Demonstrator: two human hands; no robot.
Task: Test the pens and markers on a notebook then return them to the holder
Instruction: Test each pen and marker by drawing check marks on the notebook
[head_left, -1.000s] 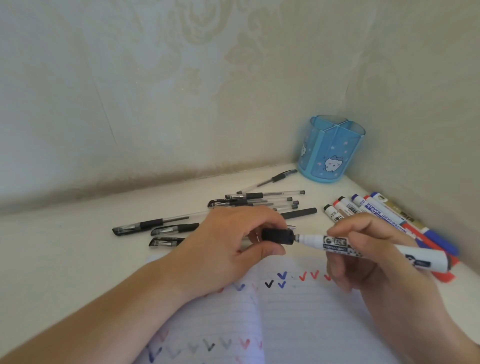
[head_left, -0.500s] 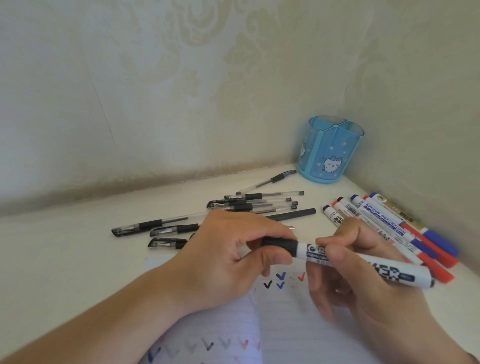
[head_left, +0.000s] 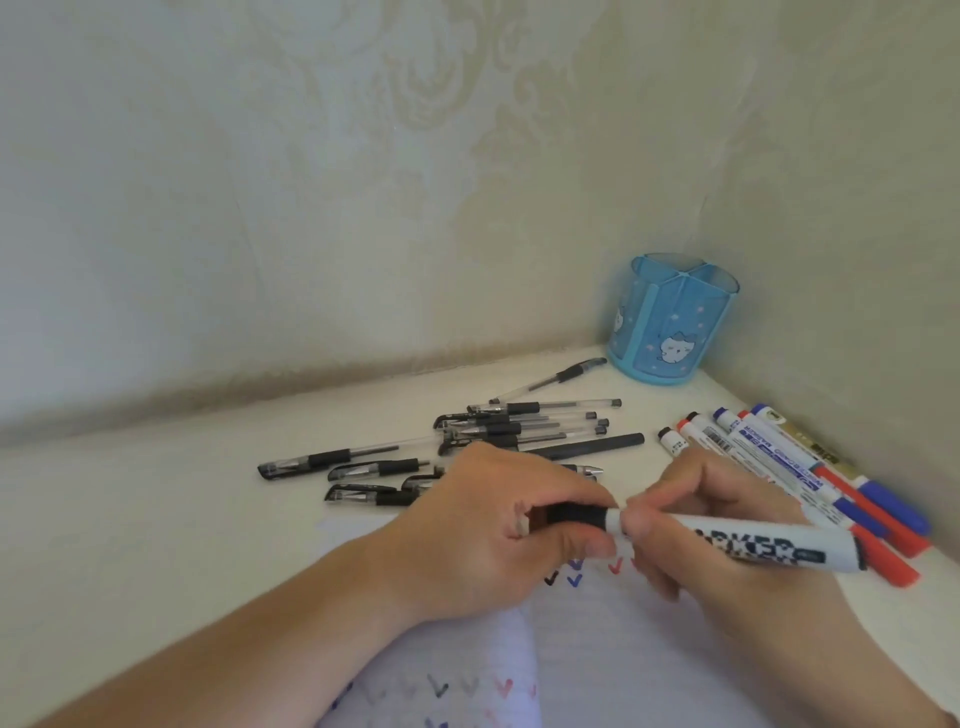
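Note:
My right hand (head_left: 711, 525) grips the white barrel of a black whiteboard marker (head_left: 748, 545), held level above the notebook. My left hand (head_left: 498, 530) is closed on its black cap (head_left: 576, 516), which sits pushed against the barrel. The open lined notebook (head_left: 597, 649) lies under both hands, with small black, blue and red tick marks on it. The blue pen holder (head_left: 670, 322) with a cat picture stands in the far right corner and looks empty.
Several black gel pens (head_left: 498, 431) lie loose on the white table beyond my left hand. A row of whiteboard markers (head_left: 810, 467) with red, blue and black caps lies along the right wall. Walls close the back and right sides.
The cap in my left hand has gone from just off the marker's tip to seated on the barrel. Both hands dropped slightly and the marker's tail swung lower right.

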